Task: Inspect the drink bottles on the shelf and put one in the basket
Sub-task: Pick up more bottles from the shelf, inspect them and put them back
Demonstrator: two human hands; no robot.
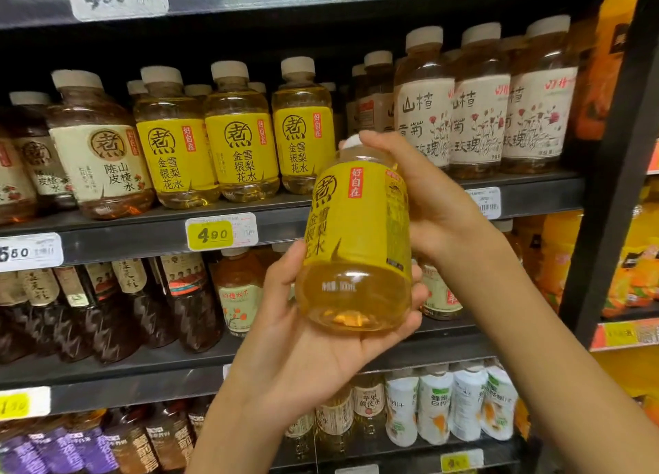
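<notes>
Item under inspection: one yellow-labelled bottle (356, 238), held clear of the shelf (356, 224) in front of the middle tier, between both hands. Its long axis runs near upright, cap (351, 142) tipped away from the viewer and base towards the camera; pale amber liquid fills it.

Left hand (303, 334): palm up beneath the base, fingers curled round the lower body, carrying the weight. Right hand (424, 195): wrapped round the upper body from the right, fingers over the cap end. Both hands touch the bottle; neither is nearer.

Basket: not in view. Judgement: inspection is in hand, transfer not begun; the move will need the bottle carried down and away from the shelf.

Count on the middle tier, front row: three matching yellow bottles (242, 135) at left centre, three tall cream-labelled bottles (478, 110) to the right, two brown-liquid bottles (96, 149) at left. Rows behind cannot be counted
</notes>
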